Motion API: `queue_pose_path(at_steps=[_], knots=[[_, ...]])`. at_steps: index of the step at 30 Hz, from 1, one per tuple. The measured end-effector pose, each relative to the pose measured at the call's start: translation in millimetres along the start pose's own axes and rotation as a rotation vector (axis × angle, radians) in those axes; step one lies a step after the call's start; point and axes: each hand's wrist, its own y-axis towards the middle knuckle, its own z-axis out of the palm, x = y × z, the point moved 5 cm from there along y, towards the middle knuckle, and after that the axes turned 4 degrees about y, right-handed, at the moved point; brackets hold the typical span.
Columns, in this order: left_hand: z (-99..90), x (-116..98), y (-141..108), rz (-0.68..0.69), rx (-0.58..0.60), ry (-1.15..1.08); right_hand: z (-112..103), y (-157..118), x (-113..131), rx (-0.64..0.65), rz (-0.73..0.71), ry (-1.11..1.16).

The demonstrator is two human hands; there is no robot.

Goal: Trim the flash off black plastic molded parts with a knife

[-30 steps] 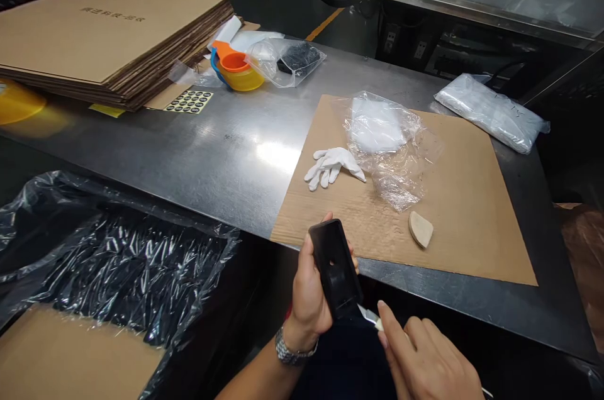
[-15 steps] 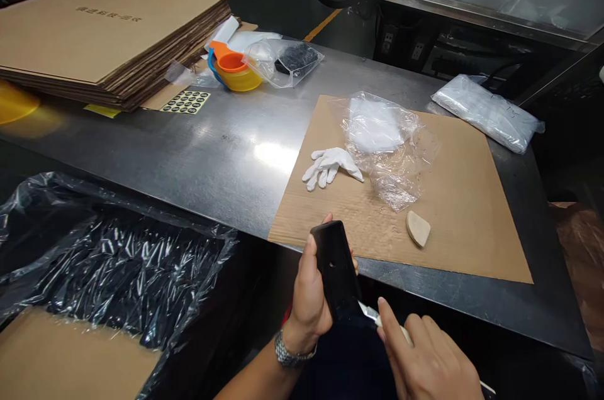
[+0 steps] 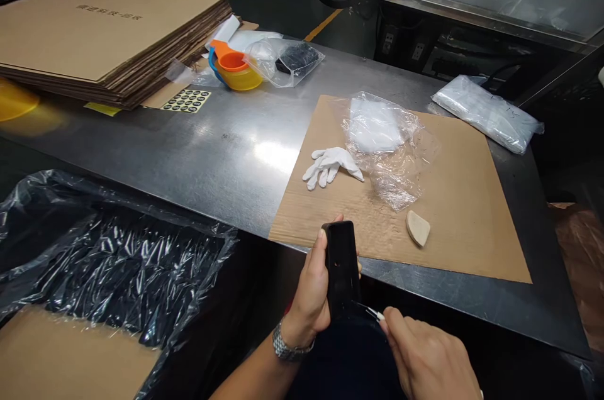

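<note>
My left hand [image 3: 309,290], a metal watch on its wrist, is wrapped round a black, hollow, box-like part [image 3: 340,258] with a small hole in its inner face. The part stands on end in front of the table edge. Pinched in my right hand [image 3: 427,350] is a small white-handled knife [image 3: 375,313], most of its handle hidden by the fingers. Its thin blade points left, its tip by the lower end of the part; whether it touches cannot be made out. Beyond them, a white glove [image 3: 333,165] and a beige wedge-shaped block [image 3: 418,228] lie on a cardboard sheet [image 3: 457,199].
Crumpled clear plastic [image 3: 396,180] lies on the cardboard. A bagged stack [image 3: 488,114] rests at the back right of the metal table [image 3: 212,161]. Stacked cardboard [image 3: 108,22], tape rolls [image 3: 243,76] and a sticker sheet [image 3: 186,100] are left. A black-lined box [image 3: 141,249] stands lower left.
The black part has moved slightly right and turned more upright in my left hand. My right hand has turned the knife, so its blade now shows nearly edge-on.
</note>
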Motion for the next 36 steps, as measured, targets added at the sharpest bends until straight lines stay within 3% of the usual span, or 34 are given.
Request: queue_pose_path(at_steps=[12,17,19,23,25,27,30,34,36], knots=[[0.0,-0.8,1.3,0.082,0.009,0.165,16.3,-9.2,-6.4,0.179,0.034,0.052],[4.5,-4.0,-0.5,0.123,0.023,0.230,22.8,-10.5,-13.1,0.284,0.147,0.181],[5.8,-5.1,-0.7,0.129,0.043,0.216,29.8,-10.9,-17.0,0.386,0.288,0.398],[7.3,-5.6,1.8,0.086,0.094,0.092,57.5,-25.1,-5.4,0.714,0.653,1.256],[7.7,-4.3,5.0,0.031,0.111,0.022,63.3,-30.5,3.6,0.781,0.696,1.576],[7.5,-1.8,8.8,-0.034,0.111,-0.037,61.8,-31.5,0.0,0.737,0.688,1.682],[8.2,6.6,13.2,-0.187,0.128,-0.126,48.0,-25.0,-39.6,0.477,0.710,1.451],[11.8,22.7,12.0,-0.418,0.197,-0.177,13.0,-12.8,-127.4,0.021,0.674,0.344],[13.0,28.9,10.4,-0.471,0.222,-0.170,9.7,-11.1,-159.3,-0.088,0.694,0.051]])
